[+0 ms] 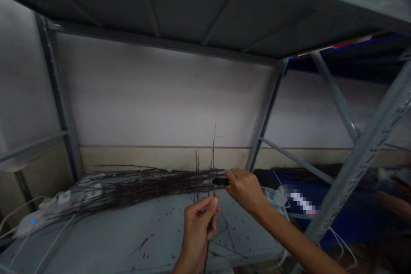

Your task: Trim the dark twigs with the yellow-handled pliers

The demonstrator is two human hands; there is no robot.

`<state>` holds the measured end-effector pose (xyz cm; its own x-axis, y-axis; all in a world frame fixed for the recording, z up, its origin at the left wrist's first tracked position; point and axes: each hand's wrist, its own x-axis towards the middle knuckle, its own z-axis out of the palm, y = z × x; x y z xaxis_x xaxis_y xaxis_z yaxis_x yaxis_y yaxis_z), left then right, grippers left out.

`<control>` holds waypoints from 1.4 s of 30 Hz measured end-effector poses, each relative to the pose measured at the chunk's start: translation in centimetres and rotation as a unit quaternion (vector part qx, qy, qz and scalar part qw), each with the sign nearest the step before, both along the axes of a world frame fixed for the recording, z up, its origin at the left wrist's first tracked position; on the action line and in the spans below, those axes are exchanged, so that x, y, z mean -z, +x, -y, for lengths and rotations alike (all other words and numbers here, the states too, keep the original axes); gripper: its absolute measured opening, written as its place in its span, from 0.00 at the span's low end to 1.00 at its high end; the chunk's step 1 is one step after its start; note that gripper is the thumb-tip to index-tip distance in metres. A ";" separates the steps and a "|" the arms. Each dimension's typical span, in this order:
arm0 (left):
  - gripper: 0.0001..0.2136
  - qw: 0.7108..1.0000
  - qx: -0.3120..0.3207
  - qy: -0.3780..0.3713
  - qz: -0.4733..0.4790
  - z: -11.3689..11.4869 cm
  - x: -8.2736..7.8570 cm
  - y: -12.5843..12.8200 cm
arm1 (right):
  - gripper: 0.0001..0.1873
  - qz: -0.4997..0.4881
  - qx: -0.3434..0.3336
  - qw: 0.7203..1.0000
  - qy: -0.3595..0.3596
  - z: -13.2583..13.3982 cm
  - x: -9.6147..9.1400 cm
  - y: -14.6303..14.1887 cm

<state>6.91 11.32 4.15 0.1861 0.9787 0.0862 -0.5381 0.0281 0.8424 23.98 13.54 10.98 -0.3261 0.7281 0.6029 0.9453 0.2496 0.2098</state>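
Note:
My left hand (201,222) is closed around a thin dark branch (214,154) that stands upright, its forked tips rising against the wall. My right hand (245,188) grips pruning shears (221,182) with dark jaws and a bit of yellow at the handle. The jaws lie at the branch, just above my left fingertips; whether the blades touch it I cannot tell. Behind both hands a long heap of bare brown twigs (138,190) lies across the grey shelf (128,239).
Metal uprights (362,150) and a low upper shelf (180,4) frame the space. On the left sits a white power strip (35,218) with cables. Twig scraps (141,246) litter the shelf. A blue surface (346,222) lies to the right, with another person's blurred arm (394,205).

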 end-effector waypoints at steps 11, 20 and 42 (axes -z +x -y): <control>0.27 1.000 0.016 -0.023 -0.003 -0.5 -0.2 -0.7 | 0.20 -0.514 -0.073 0.840 -0.156 1.1 -2.3 -2.6; 0.29 0.999 -0.009 -0.034 -0.002 0.3 -0.9 -0.6 | 0.14 -0.501 -0.107 0.841 -0.173 1.2 -4.7 -4.0; 0.25 0.995 0.012 0.096 -0.014 -1.2 -3.5 0.7 | 0.21 -0.490 -0.131 0.850 -0.146 1.5 -9.2 -2.6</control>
